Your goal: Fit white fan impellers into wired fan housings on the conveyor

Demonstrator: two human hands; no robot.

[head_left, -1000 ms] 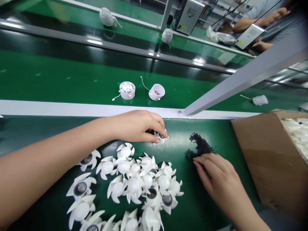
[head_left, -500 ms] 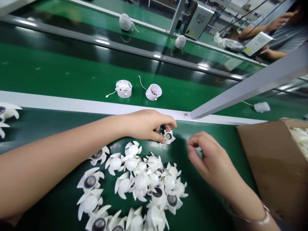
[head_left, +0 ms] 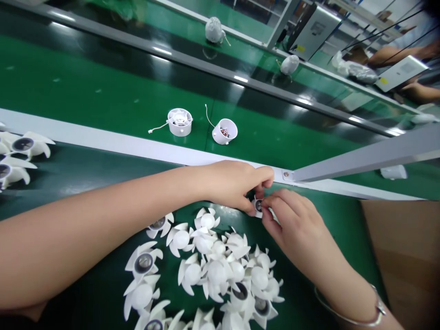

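Note:
My left hand pinches a small white fan wheel between thumb and fingers, its dark hub opening facing up. Close against it from the right is my right hand, thumb and fingertips pressed together at the hub. Whatever those fingertips hold, if anything, is too small or hidden to name. Below both hands lies a pile of white fan wheels, several with the rounded side up, others showing dark round hubs. One fan wheel rests hub up near my left forearm.
On the green belt stand a white ring housing with blades inside and a white cup housing, each with a wire. A slanted metal post rises at right, above a cardboard box. More fan wheels lie far left. A co-worker is at upper right.
My right hand has moved in from the right until its fingertips meet the fan wheel in my left hand. The camera view has shifted, so the surroundings sit differently in the picture.

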